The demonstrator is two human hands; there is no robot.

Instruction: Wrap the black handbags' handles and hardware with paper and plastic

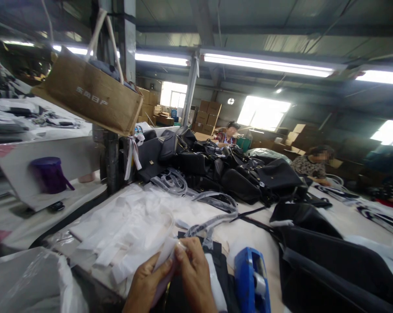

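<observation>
**A:** Head view, hands?

**B:** Both at btm centre, side by side. Left hand [147, 282] & right hand [194, 278] have fingers curled in and thumbs pressed down, both pinched tight on one white paper piece [166, 254]. No gap btwn fingertips & paper.

**A:** Which way does it lie?

**B:** Long axis slants: low end by the left thumb, high end up-right under the right fingertips. It's held just above the near table edge, over a black flat item [217, 254].

**A:** Materials?

**B:** The paper is thin, soft and creased, folded into a narrow strip. Same stuff as the white sheet pile [127, 226], which is loose & rumpled, just left of and beyond the hands. Blue tape dispenser [251, 278], hard glossy plastic w/ rounded body, just right of the right hand, not touching it.

**A:** Further back?

**B:** Clear plastic strips [216, 204], shiny, curling across the table. Behind them a heap of black bags [235, 174], smooth leather-like. Brown woven tote [88, 95] hangs tilted upper left, pale handles up. Purple cup [49, 174] on the left bench. Two co-workers [315, 163] sit far side, well apart from the hands.
</observation>
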